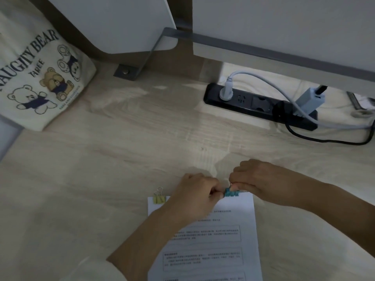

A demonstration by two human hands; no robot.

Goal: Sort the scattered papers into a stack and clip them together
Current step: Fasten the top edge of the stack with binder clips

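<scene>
L hand (194,193), R hand (261,179) pinch teal clip (231,193) on flat papers (223,240).

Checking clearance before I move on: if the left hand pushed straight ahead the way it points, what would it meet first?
The left hand points up-right and touches the blue binder clip on the top edge of the papers; that comes first, the right hand just beyond it.

1. A stack of printed papers (213,240) lies on a light wooden desk (121,149) at the bottom centre of the frame.
2. A yellow clip (159,199) sits on its top left corner.
3. Both hands meet at a blue clip (231,192) on the top edge: the left hand (197,191) pinches beside it, and the right hand (261,179) grips its wire handle.
4. A bear-print bag (40,78) is at the upper left, a black power strip (253,104) at the upper right.
</scene>
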